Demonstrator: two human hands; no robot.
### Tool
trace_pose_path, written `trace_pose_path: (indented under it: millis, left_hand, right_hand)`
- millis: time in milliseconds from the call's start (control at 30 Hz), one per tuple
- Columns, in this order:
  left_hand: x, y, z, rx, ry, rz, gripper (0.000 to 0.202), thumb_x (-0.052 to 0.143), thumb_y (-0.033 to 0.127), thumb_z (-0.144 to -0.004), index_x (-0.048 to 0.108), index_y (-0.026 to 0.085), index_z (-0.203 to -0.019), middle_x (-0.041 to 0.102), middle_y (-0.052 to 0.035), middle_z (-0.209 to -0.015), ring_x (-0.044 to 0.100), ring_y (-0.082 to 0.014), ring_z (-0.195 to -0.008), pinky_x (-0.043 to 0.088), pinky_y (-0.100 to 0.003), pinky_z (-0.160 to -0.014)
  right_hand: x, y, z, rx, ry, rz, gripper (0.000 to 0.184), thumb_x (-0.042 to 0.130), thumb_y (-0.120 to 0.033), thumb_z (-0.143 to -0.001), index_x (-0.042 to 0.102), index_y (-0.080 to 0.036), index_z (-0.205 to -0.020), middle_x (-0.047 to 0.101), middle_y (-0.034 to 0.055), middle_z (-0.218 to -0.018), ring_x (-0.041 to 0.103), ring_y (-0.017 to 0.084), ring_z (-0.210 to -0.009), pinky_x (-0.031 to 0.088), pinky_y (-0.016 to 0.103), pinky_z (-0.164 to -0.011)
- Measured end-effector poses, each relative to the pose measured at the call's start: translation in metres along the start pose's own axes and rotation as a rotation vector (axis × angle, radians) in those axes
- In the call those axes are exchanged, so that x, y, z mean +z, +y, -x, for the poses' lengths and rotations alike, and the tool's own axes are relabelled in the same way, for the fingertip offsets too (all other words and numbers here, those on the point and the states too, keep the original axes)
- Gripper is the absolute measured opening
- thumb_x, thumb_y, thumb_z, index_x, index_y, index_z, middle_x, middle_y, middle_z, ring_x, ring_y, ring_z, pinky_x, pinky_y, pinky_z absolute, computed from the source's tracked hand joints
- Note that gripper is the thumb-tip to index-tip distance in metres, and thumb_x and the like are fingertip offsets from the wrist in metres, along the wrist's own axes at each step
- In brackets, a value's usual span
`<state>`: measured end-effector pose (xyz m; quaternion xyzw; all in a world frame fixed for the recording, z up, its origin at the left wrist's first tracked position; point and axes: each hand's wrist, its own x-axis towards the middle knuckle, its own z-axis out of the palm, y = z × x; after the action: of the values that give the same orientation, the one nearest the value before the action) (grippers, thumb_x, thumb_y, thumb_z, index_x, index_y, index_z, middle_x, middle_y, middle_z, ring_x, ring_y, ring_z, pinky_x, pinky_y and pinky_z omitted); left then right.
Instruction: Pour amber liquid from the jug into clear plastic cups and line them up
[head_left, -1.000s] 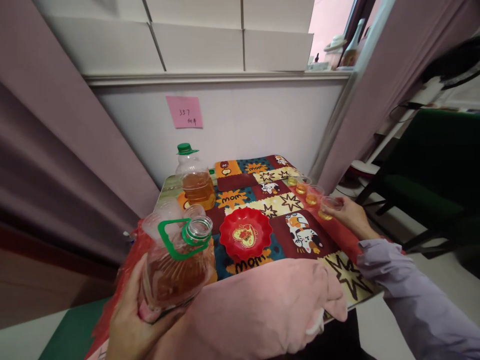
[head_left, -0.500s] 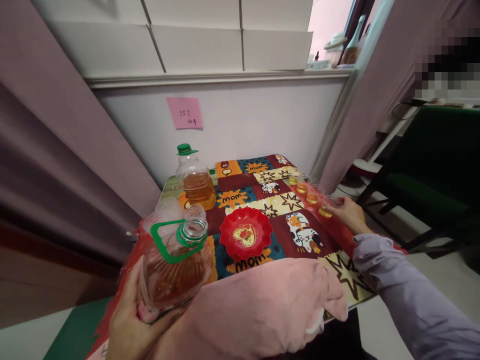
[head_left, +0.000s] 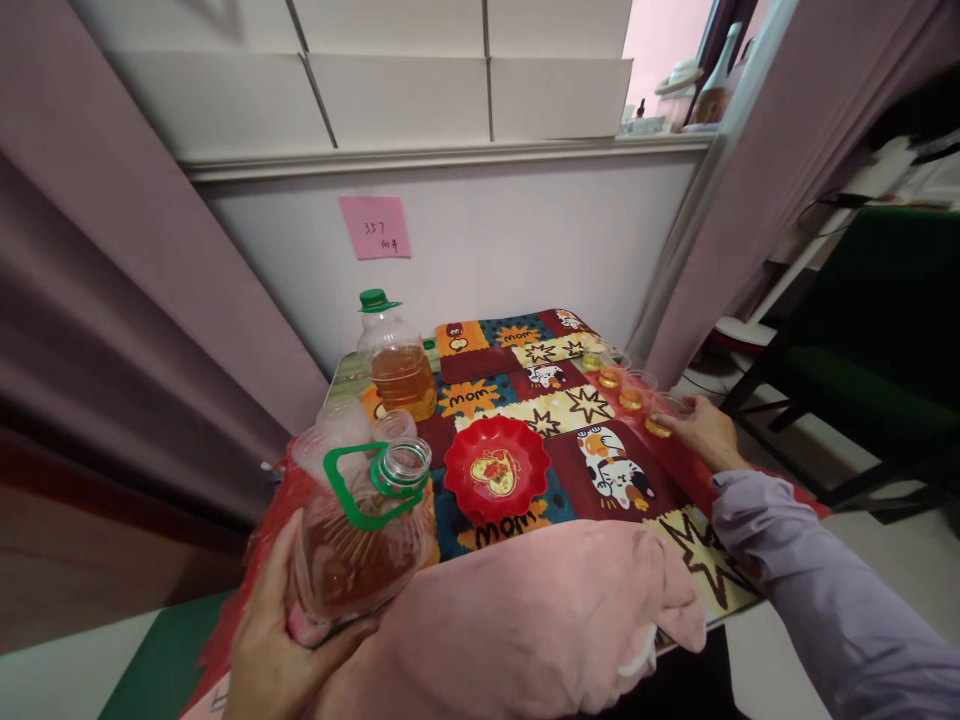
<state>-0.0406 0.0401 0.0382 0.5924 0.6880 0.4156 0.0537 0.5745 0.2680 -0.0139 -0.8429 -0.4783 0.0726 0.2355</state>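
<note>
Both hands are occupied: the left hand [head_left: 274,625] grasps an open jug [head_left: 360,560] of amber liquid from its side and underneath, its fingers below mostly hidden by the jug and a pink cloth [head_left: 540,610]; the right hand [head_left: 705,430] grips the nearest small cup [head_left: 666,405] by its side, covering part of it. Clear cups [head_left: 341,430] at the worktop's left are partly hidden behind the held jug, too overlapped to count. The worktop [head_left: 346,374] is cut off from sight by the cloth in front. Since half a second ago, the open jug's mouth has swung slightly toward the red dish [head_left: 496,465], while the right hand remains at the same cup. Counted up: two jugs, the capped jug [head_left: 403,378] standing farther back; one dish, mid-worktop; four small cups of yellowish liquid, lined along the right edge.
</note>
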Motion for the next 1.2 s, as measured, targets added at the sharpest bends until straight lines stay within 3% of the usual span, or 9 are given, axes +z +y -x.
trace_pose_path:
  millis: [167,333,467,567,667,833,1033,1133,1200]
  left_hand:
    - [-0.004,-0.008,-0.001,0.008,-0.045,0.034,0.130,0.096,0.074,-0.066,0.041,0.028,-0.174,0.058,-0.0200,-0.171,0.058,-0.0482,-0.154,0.046,-0.067,-0.128]
    - [-0.002,-0.009,0.005,0.009,0.029,0.080,0.135,0.095,0.083,-0.059,0.047,0.022,-0.170,0.060,-0.0244,-0.167,0.057,-0.0517,-0.154,0.044,-0.070,-0.128]
    - [-0.006,-0.016,0.009,0.013,0.020,0.119,0.136,0.097,0.080,-0.059,0.047,0.020,-0.170,0.061,-0.0242,-0.166,0.058,-0.0505,-0.155,0.048,-0.064,-0.128]
    - [-0.011,-0.024,0.011,-0.006,-0.028,0.131,0.136,0.100,0.075,-0.059,0.044,0.022,-0.172,0.061,-0.0219,-0.168,0.059,-0.0483,-0.154,0.051,-0.060,-0.126]
    - [-0.014,-0.029,0.013,-0.062,-0.029,0.165,0.140,0.102,0.073,-0.056,0.043,0.024,-0.173,0.063,-0.0211,-0.166,0.060,-0.0487,-0.153,0.051,-0.062,-0.126]
    - [-0.011,-0.022,0.017,-0.057,-0.023,0.154,0.144,0.107,0.064,-0.055,0.039,0.024,-0.175,0.064,-0.0235,-0.164,0.061,-0.0511,-0.151,0.050,-0.066,-0.126]
    - [-0.006,-0.019,0.025,0.043,0.016,0.135,0.144,0.105,0.069,-0.056,0.035,0.033,-0.177,0.053,-0.0216,-0.175,0.051,-0.0534,-0.159,0.045,-0.073,-0.127]
    - [-0.004,-0.027,0.030,0.063,0.015,0.126,0.146,0.102,0.075,-0.056,0.033,0.037,-0.178,0.052,-0.0203,-0.177,0.051,-0.0535,-0.159,0.046,-0.073,-0.127]
    - [-0.003,-0.029,0.034,0.088,0.005,0.087,0.145,0.101,0.077,-0.057,0.033,0.037,-0.178,0.054,-0.0203,-0.175,0.054,-0.0533,-0.156,0.050,-0.071,-0.125]
  right_hand:
    - [0.001,0.006,0.001,-0.034,-0.020,-0.039,0.086,0.081,-0.066,-0.084,0.067,-0.008,-0.146,0.079,0.0307,-0.135,0.076,0.049,-0.127,0.058,0.053,-0.104]
    - [0.000,0.010,0.006,-0.029,-0.052,-0.083,0.106,0.081,-0.075,-0.082,0.054,-0.009,-0.160,0.071,0.0385,-0.143,0.070,0.058,-0.134,0.057,0.064,-0.107]
    - [-0.015,-0.010,0.021,-0.092,0.099,-0.140,0.124,0.082,-0.081,-0.077,0.035,-0.018,-0.173,0.055,0.0346,-0.164,0.055,0.063,-0.149,0.051,0.078,-0.117]
    - [-0.032,-0.054,0.043,-0.295,0.231,-0.230,0.105,0.070,-0.078,-0.089,0.040,-0.018,-0.170,0.056,0.0300,-0.164,0.055,0.057,-0.151,0.049,0.073,-0.123]
    - [-0.041,-0.115,0.078,-0.536,0.234,-0.345,0.068,0.062,-0.070,-0.098,0.066,-0.023,-0.147,0.074,0.0208,-0.142,0.072,0.044,-0.130,0.058,0.061,-0.115]
    - [-0.019,-0.221,0.144,-1.015,-0.130,-0.581,0.022,0.064,-0.045,-0.108,0.079,-0.028,-0.112,0.084,0.0084,-0.113,0.080,0.028,-0.105,0.063,0.043,-0.098]
    - [0.038,-0.325,0.192,-1.345,-0.426,-0.284,0.020,0.070,-0.027,-0.106,0.081,-0.025,-0.124,0.081,0.0098,-0.127,0.079,0.025,-0.111,0.063,0.035,-0.096]
    - [0.059,-0.359,0.203,-1.377,-0.483,-0.150,0.038,0.071,-0.024,-0.105,0.074,-0.026,-0.142,0.075,0.0110,-0.147,0.078,0.025,-0.120,0.063,0.032,-0.095]
    - [0.070,-0.371,0.207,-1.403,-0.504,-0.125,0.038,0.070,-0.023,-0.104,0.074,-0.025,-0.142,0.073,0.0121,-0.151,0.079,0.025,-0.120,0.063,0.032,-0.095]
